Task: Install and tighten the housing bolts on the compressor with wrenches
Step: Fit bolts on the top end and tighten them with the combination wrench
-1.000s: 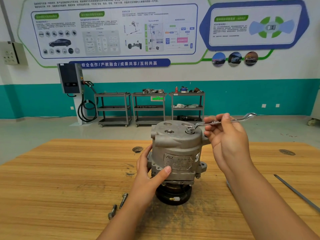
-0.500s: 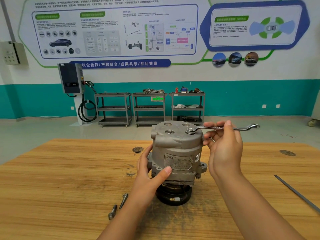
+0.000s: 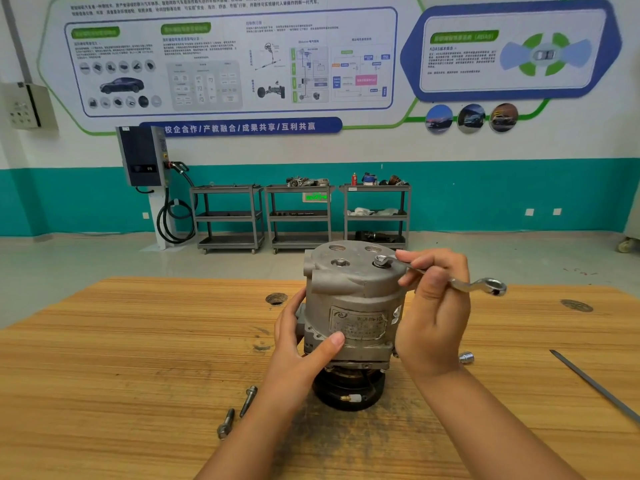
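Note:
A grey metal compressor (image 3: 353, 289) stands upright on its black pulley in the middle of the wooden table (image 3: 121, 358). My left hand (image 3: 301, 344) grips its lower left side, thumb across the front. My right hand (image 3: 433, 303) holds the shaft of a silver ring wrench (image 3: 485, 285), whose near ring sits over a bolt (image 3: 381, 260) on the top right of the housing. Another bolt head (image 3: 340, 262) shows at the top left. Two loose bolts (image 3: 239, 410) lie on the table, front left of the compressor.
A small socket (image 3: 466, 357) lies just right of the compressor base. A long thin metal rod (image 3: 595, 386) lies at the table's right. Two round holes (image 3: 276, 298) mark the tabletop. Grey shelf carts (image 3: 298, 216) and a charger (image 3: 142, 157) stand by the far wall.
My right hand has swung the wrench handle toward me and downward, turning it clockwise on the top right bolt. The left hand and compressor stayed put.

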Demonstrator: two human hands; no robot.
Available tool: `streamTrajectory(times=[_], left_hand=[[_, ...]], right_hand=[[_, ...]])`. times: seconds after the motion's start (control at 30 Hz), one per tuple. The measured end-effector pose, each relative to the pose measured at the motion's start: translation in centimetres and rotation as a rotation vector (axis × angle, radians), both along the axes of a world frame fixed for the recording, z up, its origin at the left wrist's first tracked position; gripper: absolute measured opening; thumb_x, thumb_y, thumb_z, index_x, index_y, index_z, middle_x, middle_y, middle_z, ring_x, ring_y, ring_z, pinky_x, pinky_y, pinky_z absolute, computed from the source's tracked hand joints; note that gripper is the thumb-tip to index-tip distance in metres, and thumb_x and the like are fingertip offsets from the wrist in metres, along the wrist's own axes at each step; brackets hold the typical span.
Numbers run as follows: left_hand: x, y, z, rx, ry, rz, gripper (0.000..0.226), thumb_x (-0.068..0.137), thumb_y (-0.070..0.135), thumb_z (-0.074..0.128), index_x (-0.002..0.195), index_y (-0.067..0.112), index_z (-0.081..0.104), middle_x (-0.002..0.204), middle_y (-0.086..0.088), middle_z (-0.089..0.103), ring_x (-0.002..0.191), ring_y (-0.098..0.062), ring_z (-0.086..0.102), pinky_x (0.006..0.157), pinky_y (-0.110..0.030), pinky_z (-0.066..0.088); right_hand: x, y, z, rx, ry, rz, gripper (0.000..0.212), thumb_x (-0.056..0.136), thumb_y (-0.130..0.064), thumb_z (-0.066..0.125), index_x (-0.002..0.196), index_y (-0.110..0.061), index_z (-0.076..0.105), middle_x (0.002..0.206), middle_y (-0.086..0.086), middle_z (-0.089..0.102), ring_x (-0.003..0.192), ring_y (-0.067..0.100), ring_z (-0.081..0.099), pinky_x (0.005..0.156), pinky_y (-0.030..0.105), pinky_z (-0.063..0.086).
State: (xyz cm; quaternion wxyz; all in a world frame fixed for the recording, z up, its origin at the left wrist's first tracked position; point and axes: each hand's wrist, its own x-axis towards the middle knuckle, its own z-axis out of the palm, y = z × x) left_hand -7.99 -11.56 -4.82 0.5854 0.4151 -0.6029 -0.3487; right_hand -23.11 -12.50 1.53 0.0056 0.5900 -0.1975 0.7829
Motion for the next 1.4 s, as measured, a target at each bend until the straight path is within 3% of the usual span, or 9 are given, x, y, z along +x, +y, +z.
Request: streamTrajectory(times=[0.1, 0.23, 0.43, 0.53, 0.7, 0.8, 0.97, 1.13, 1.4], left_hand=[[0.0, 0.0, 0.0, -0.004, 0.006, -0.003, 0.070, 0.056, 0.067, 0.072, 0.109, 0.082, 0.029, 0.142, 0.023, 0.036, 0.122, 0.007, 0.043, 0.094, -0.022, 0.042], [0.1, 0.1, 0.0, -0.013, -0.011, -0.013, 0.068, 0.062, 0.063, 0.072, 0.110, 0.082, 0.028, 0.139, 0.027, 0.035, 0.109, 0.026, 0.042, 0.078, -0.007, 0.041], [0.0, 0.0, 0.0, -0.020, -0.003, -0.023, 0.066, 0.058, 0.065, 0.070, 0.110, 0.080, 0.031, 0.143, 0.016, 0.041, 0.125, 0.004, 0.044, 0.093, -0.018, 0.040], [0.0, 0.0, 0.0, -0.019, -0.020, -0.015, 0.064, 0.062, 0.062, 0.071, 0.108, 0.081, 0.031, 0.140, 0.024, 0.039, 0.116, 0.020, 0.042, 0.083, -0.006, 0.041], [0.0, 0.2, 0.1, -0.005, -0.023, -0.013, 0.062, 0.067, 0.055, 0.069, 0.102, 0.086, 0.028, 0.128, 0.040, 0.029, 0.093, 0.040, 0.034, 0.068, 0.007, 0.036], [0.0, 0.3, 0.2, -0.007, -0.006, -0.017, 0.064, 0.063, 0.060, 0.073, 0.103, 0.085, 0.030, 0.132, 0.034, 0.032, 0.104, 0.030, 0.041, 0.075, -0.001, 0.043], [-0.1, 0.3, 0.2, 0.008, 0.006, -0.017, 0.068, 0.055, 0.066, 0.072, 0.106, 0.083, 0.031, 0.146, 0.017, 0.034, 0.129, -0.006, 0.043, 0.106, -0.039, 0.041], [-0.2, 0.4, 0.4, 0.017, -0.004, 0.003, 0.069, 0.053, 0.068, 0.071, 0.105, 0.084, 0.029, 0.146, 0.017, 0.033, 0.127, -0.004, 0.040, 0.100, -0.032, 0.037], [-0.1, 0.4, 0.3, 0.022, -0.005, -0.014, 0.068, 0.054, 0.067, 0.071, 0.106, 0.084, 0.029, 0.144, 0.022, 0.032, 0.118, 0.007, 0.041, 0.092, -0.024, 0.039]], right_hand=[[-0.4, 0.1, 0.1, -0.047, 0.190, -0.084, 0.035, 0.102, -0.042, 0.025, 0.094, -0.014, 0.045, 0.087, -0.004, 0.050, 0.090, 0.001, 0.055, 0.077, 0.023, 0.046], [0.1, 0.9, 0.8, -0.036, 0.392, -0.243, 0.041, 0.102, -0.041, 0.026, 0.090, -0.009, 0.050, 0.080, 0.009, 0.054, 0.074, 0.019, 0.049, 0.061, 0.041, 0.046], [1.2, 2.0, 1.8, 0.052, 0.599, -0.328, 0.026, 0.089, -0.019, 0.054, 0.076, 0.001, 0.063, 0.079, 0.013, 0.050, 0.066, 0.026, 0.051, 0.054, 0.038, 0.048], [1.3, 2.2, 2.1, 0.108, 0.607, -0.311, 0.016, 0.085, -0.014, 0.060, 0.082, 0.000, 0.067, 0.081, 0.013, 0.052, 0.068, 0.026, 0.053, 0.054, 0.039, 0.050], [0.7, 2.4, 2.5, 0.057, 0.576, -0.309, 0.018, 0.088, -0.014, 0.057, 0.089, 0.001, 0.068, 0.085, 0.012, 0.059, 0.075, 0.020, 0.057, 0.066, 0.019, 0.044], [0.4, 2.8, 3.4, 0.012, 0.469, -0.177, 0.019, 0.092, -0.014, 0.049, 0.089, -0.002, 0.063, 0.087, 0.008, 0.060, 0.081, 0.011, 0.054, 0.073, 0.014, 0.041], [-0.2, 3.0, 4.6, 0.208, 0.038, 0.186, 0.013, 0.100, -0.025, 0.038, 0.093, -0.027, 0.049, 0.083, -0.007, 0.064, 0.072, 0.011, 0.065, 0.070, 0.023, 0.052], [-1.7, 1.4, 4.8, 0.455, -0.289, 0.353, 0.022, 0.104, -0.014, 0.030, 0.088, -0.019, 0.043, 0.072, 0.001, 0.068, 0.057, 0.013, 0.062, 0.060, 0.021, 0.049], [-2.8, 0.2, 4.2, 0.580, -0.524, 0.611, 0.025, 0.104, -0.013, 0.027, 0.084, -0.013, 0.042, 0.061, 0.000, 0.066, 0.049, 0.012, 0.057, 0.054, 0.021, 0.050]])
